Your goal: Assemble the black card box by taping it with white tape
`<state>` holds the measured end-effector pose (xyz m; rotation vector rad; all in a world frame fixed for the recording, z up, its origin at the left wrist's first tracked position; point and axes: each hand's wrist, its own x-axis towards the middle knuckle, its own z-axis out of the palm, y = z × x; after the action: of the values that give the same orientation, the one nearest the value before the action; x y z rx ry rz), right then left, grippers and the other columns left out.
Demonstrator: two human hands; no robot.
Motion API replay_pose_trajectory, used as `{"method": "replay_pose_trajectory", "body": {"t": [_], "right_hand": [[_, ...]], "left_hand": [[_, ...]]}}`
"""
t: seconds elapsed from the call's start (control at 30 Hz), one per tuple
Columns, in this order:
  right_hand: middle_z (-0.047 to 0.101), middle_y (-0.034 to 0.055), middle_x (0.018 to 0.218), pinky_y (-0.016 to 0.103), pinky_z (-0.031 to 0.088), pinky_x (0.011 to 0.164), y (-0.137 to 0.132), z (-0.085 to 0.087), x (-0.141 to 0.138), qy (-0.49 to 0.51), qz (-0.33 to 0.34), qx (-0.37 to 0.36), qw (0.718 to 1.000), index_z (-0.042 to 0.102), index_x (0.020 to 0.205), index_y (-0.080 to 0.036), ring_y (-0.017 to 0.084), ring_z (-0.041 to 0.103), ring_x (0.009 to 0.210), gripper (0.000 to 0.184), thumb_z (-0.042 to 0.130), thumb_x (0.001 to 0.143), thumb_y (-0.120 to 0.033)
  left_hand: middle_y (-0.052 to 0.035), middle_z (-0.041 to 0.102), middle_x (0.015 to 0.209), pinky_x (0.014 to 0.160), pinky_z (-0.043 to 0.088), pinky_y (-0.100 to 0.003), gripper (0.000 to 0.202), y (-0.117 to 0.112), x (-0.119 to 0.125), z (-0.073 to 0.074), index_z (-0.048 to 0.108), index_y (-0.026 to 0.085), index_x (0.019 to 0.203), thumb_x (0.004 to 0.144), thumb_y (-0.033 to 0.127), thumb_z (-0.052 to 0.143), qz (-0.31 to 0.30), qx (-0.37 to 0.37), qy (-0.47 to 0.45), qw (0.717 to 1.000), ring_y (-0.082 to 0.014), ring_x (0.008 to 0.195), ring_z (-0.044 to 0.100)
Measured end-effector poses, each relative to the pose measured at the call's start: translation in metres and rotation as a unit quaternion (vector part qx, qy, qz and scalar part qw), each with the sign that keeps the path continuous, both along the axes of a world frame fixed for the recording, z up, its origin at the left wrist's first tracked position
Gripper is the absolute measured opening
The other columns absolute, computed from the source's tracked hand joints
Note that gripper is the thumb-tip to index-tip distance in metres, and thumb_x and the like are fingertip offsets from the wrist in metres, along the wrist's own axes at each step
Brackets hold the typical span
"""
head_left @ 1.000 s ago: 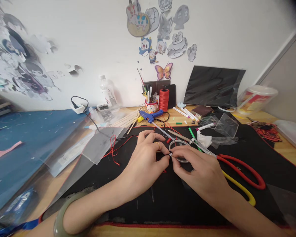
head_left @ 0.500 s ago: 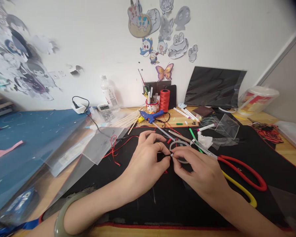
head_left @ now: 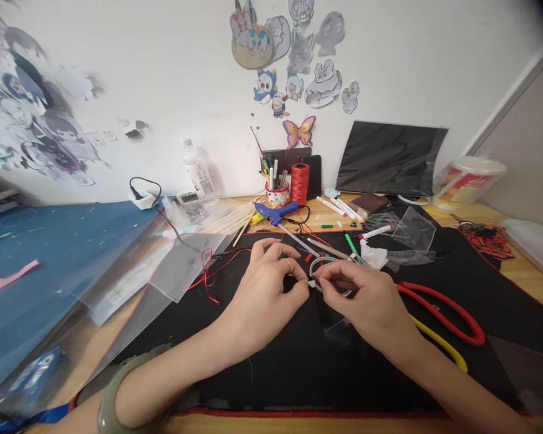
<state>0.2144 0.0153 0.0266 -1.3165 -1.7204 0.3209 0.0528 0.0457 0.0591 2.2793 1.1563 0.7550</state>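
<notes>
I pinch a small white piece [head_left: 312, 284] between the thumb and forefinger of my left hand [head_left: 271, 286], its pale end poking out of the tips. My right hand [head_left: 371, 301] curls its fingertips just beside it; I cannot tell whether they are closed on anything. Right behind my fingertips lies a grey hoop [head_left: 324, 259], partly hidden by my right fingers. Under both hands spreads a black mat [head_left: 262, 386]. To the right of my right hand, scissors show their red and yellow handles [head_left: 476, 335], the blades out of sight. Left of my left hand, a loose red cord [head_left: 207, 278] curls near a clear sheet [head_left: 174, 277]. Beyond my grip, a little to the right, are a green pen [head_left: 350, 244] and a crumpled white tissue [head_left: 373, 255]. Farther off, beyond my left fingers, lies a blue glue gun [head_left: 277, 213]; behind it stand a pen cup [head_left: 277, 196] and a red spool of thread [head_left: 300, 184]. Farthest from my hands, a butterfly cut-out [head_left: 299, 131] is on the wall [head_left: 172, 90].
</notes>
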Motion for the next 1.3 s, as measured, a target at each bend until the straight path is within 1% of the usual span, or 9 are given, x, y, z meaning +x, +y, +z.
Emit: {"method": "replay_pose_trajectory", "body": {"t": [0.13,0.3,0.57,0.73,0.93,1.03,1.1,1.17,1.3], "right_hand": [[0.069,-0.0013,0.072,0.024,0.058,0.063,-0.001,0.003,-0.001,0.012,0.011,-0.011,1.000,0.062,0.076,-0.019,0.013,0.067,0.062,0.012,0.055,0.071,-0.011],[0.066,-0.0006,0.073,0.025,0.057,0.066,-0.002,0.003,-0.002,-0.015,0.018,-0.003,1.000,0.059,0.077,-0.019,0.012,0.066,0.065,0.012,0.055,0.071,-0.010],[0.065,0.0009,0.079,0.027,0.055,0.069,-0.004,-0.001,-0.003,-0.076,0.017,0.048,0.996,0.057,0.082,-0.019,0.013,0.064,0.068,0.013,0.057,0.072,-0.013],[0.066,0.0000,0.077,0.024,0.054,0.067,-0.005,-0.001,-0.003,-0.088,0.011,0.079,0.993,0.058,0.080,-0.020,0.012,0.064,0.066,0.010,0.056,0.074,-0.012],[0.066,-0.0009,0.075,0.021,0.053,0.065,-0.005,0.000,-0.002,-0.091,0.013,0.074,0.993,0.058,0.078,-0.019,0.011,0.064,0.066,0.010,0.054,0.075,-0.011],[0.067,-0.0006,0.075,0.021,0.051,0.062,-0.006,-0.004,-0.003,-0.138,-0.006,0.123,0.983,0.058,0.079,-0.019,0.011,0.065,0.064,0.009,0.055,0.076,-0.011],[0.069,-0.0001,0.075,0.021,0.050,0.060,-0.007,-0.006,-0.003,-0.190,-0.022,0.173,0.966,0.057,0.080,-0.018,0.012,0.065,0.062,0.009,0.055,0.076,-0.011],[0.069,-0.0002,0.073,0.021,0.049,0.058,-0.007,-0.007,-0.004,-0.225,-0.034,0.206,0.952,0.057,0.080,-0.018,0.012,0.066,0.060,0.009,0.055,0.076,-0.010],[0.069,-0.0010,0.070,0.020,0.048,0.056,-0.007,-0.008,-0.005,-0.227,-0.050,0.206,0.950,0.057,0.079,-0.018,0.011,0.065,0.057,0.007,0.054,0.077,-0.011]], "left_hand": [[-0.0038,0.055,0.101,0.098,0.032,-0.045,0.014,0.001,-0.001,0.000,0.063,0.020,0.068,0.077,0.018,0.054,-0.006,-0.008,-0.004,1.000,-0.0241,0.112,0.035],[-0.0036,0.056,0.102,0.099,0.032,-0.044,0.013,0.004,-0.002,-0.001,0.063,0.021,0.071,0.076,0.014,0.054,-0.015,-0.018,-0.012,1.000,-0.0226,0.111,0.037],[-0.0038,0.056,0.104,0.098,0.032,-0.043,0.013,0.004,-0.002,-0.002,0.064,0.020,0.073,0.076,0.014,0.053,-0.018,-0.024,-0.006,1.000,-0.0224,0.110,0.037],[-0.0038,0.056,0.103,0.100,0.031,-0.044,0.012,0.004,-0.002,-0.001,0.064,0.021,0.073,0.076,0.014,0.054,-0.018,-0.012,-0.003,1.000,-0.0228,0.111,0.036],[-0.0034,0.055,0.104,0.100,0.029,-0.042,0.012,0.003,-0.002,-0.002,0.064,0.020,0.073,0.076,0.014,0.054,-0.018,-0.011,0.002,1.000,-0.0220,0.111,0.035],[-0.0033,0.055,0.103,0.100,0.029,-0.042,0.012,0.004,-0.002,-0.002,0.064,0.019,0.073,0.076,0.014,0.053,-0.018,-0.010,0.005,1.000,-0.0222,0.111,0.035],[-0.0034,0.055,0.103,0.100,0.029,-0.041,0.012,0.004,-0.002,-0.002,0.064,0.019,0.073,0.076,0.014,0.053,-0.019,-0.009,0.007,1.000,-0.0224,0.111,0.034],[-0.0034,0.055,0.103,0.099,0.029,-0.041,0.012,0.005,-0.002,-0.003,0.064,0.019,0.074,0.076,0.015,0.053,-0.017,-0.005,0.008,1.000,-0.0226,0.111,0.034],[-0.0036,0.055,0.104,0.099,0.030,-0.041,0.011,0.005,-0.002,-0.004,0.064,0.019,0.074,0.076,0.016,0.054,-0.015,-0.004,0.008,1.000,-0.0231,0.112,0.032]]}}
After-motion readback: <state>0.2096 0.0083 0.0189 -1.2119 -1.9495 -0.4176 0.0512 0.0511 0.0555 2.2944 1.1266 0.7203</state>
